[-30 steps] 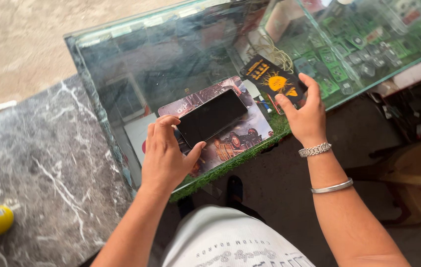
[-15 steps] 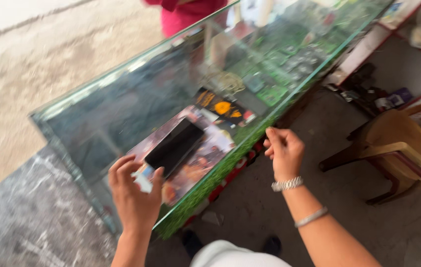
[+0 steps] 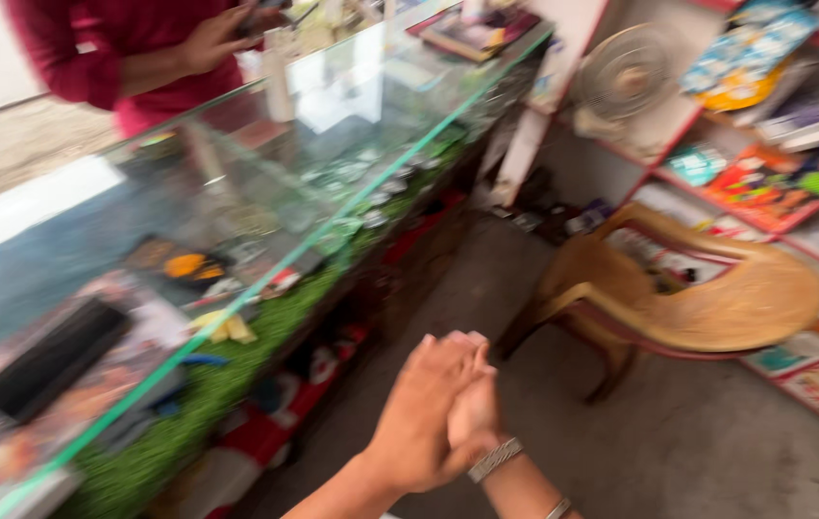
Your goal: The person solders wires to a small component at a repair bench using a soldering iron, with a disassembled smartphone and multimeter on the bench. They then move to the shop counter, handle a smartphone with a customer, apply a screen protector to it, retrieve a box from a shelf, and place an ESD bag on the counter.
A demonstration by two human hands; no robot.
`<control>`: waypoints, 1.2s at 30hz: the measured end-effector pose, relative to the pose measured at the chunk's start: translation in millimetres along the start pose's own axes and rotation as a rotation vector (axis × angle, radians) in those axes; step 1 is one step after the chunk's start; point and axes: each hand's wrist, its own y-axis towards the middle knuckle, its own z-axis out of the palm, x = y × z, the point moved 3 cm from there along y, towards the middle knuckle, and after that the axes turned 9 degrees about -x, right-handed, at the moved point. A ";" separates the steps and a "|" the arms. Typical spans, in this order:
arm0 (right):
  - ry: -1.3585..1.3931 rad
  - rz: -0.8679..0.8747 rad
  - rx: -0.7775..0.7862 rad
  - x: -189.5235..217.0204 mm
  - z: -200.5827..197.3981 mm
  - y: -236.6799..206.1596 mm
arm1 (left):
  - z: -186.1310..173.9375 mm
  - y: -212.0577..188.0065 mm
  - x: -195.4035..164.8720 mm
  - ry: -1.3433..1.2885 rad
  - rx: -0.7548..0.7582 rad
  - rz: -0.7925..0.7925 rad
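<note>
Head view: you're pressing your left hand [image 3: 419, 423] flat against your right hand [image 3: 472, 408], fingers straight and together, gripping nothing, out over the floor [image 3: 717, 442] and well apart from the counter [image 3: 265, 279]. The phone [image 3: 54, 360] is lying flat on the glass at the far left, on a colourful mat [image 3: 6, 442], nobody touching it. A wooden chair [image 3: 707, 288] is standing to your right by the shelves [image 3: 775, 144]. Across the counter a person in red [image 3: 131, 48] is holding something small, too blurry to tell.
</note>
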 end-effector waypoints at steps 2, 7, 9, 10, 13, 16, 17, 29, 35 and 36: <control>-0.071 0.105 0.183 31.1 5.3 -13.7 | 49.0 12.8 -5.5 -0.031 0.067 0.125; -0.053 0.155 0.372 145.4 12.0 -36.4 | 92.9 28.5 65.2 0.204 -0.165 -0.153; -0.050 0.027 0.461 178.1 6.2 -40.6 | 96.0 18.0 112.0 0.138 -0.324 -0.496; -0.101 -0.025 0.462 189.9 0.7 -38.9 | 99.9 6.2 131.7 0.023 -0.423 -0.691; -0.192 -0.137 0.468 206.4 -18.6 -18.0 | 124.4 -35.4 173.4 -0.313 -0.561 -1.094; -0.263 -0.230 0.488 198.6 -36.3 23.1 | 174.2 -72.3 190.9 -0.538 -0.664 -1.569; -0.344 -0.294 0.497 194.2 -42.7 37.1 | 197.5 -81.3 193.3 -0.693 -0.651 -1.611; -1.663 -0.734 -0.354 245.9 -260.4 215.4 | 400.4 80.5 242.5 -1.485 -0.023 -1.538; -1.494 0.044 -1.217 305.6 -434.9 113.8 | 478.8 172.0 338.8 -1.302 0.220 -1.245; -1.452 0.152 -1.324 305.1 -448.8 92.7 | 502.6 174.2 353.7 -1.288 0.281 -1.252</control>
